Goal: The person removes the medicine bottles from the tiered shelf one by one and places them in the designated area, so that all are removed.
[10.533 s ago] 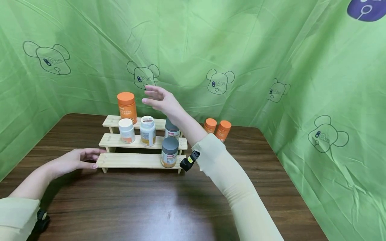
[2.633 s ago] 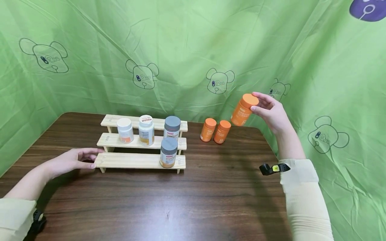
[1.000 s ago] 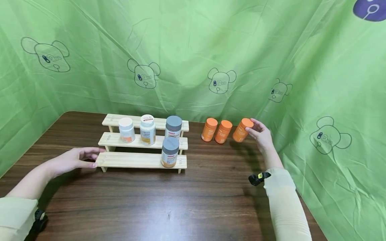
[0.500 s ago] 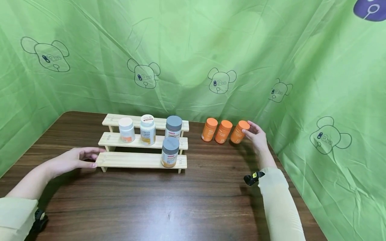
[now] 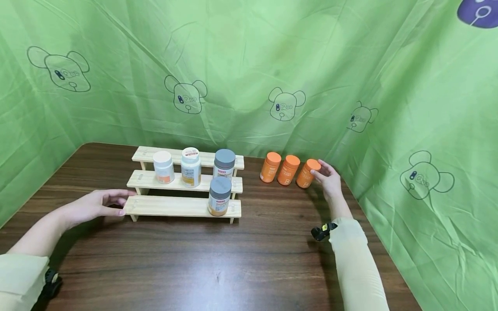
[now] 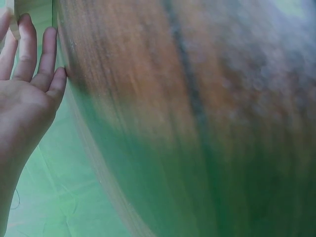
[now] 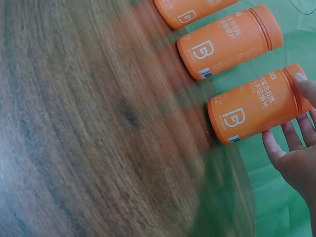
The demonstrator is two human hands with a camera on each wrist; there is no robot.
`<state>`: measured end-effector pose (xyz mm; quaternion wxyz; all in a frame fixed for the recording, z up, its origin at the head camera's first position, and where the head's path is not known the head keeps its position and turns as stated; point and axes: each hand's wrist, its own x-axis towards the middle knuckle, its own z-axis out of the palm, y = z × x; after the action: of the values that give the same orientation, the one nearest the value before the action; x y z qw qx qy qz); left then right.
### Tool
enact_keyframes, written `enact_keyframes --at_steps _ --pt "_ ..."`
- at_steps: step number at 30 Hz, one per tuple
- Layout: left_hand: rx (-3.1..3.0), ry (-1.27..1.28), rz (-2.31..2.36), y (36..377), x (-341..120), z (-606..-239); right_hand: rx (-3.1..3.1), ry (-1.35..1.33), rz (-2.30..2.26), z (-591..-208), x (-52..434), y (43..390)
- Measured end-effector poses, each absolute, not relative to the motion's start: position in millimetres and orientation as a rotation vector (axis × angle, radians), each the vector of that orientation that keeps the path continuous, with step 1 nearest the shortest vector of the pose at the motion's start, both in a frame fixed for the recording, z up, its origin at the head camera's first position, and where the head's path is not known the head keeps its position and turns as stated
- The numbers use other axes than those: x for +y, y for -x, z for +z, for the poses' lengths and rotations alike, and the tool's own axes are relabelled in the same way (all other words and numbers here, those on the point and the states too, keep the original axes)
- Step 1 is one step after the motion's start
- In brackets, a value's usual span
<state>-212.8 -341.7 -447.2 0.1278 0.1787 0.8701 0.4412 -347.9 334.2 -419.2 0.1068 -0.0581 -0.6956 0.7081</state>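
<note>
Orange bottle (image 5: 306, 173), gripped by right hand (image 5: 329, 181), stands near table edge (image 5: 347, 188); left hand (image 5: 90, 206) open.

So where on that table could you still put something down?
The near half of the table, in front of the stepped shelf, is bare. So is the shelf's bottom step left of the grey-capped bottle. It's crowded around the orange bottles by the right hand.

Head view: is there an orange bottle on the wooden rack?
No; the rack holds only white and grey-capped bottles, while the three orange bottles stand on the table to its right.
</note>
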Motion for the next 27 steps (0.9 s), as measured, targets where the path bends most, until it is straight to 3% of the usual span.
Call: enact_keyframes --at_steps 14,27 --pt "2.51 -0.526 1.318 211.8 -341.1 -447.5 -2.083 0.234 2.131 -420.7 333.8 349.6" --pt "2.534 -0.497 1.276 211.6 -341.2 -446.7 -2.199 0.113 2.13 -408.5 338.6 338.3"
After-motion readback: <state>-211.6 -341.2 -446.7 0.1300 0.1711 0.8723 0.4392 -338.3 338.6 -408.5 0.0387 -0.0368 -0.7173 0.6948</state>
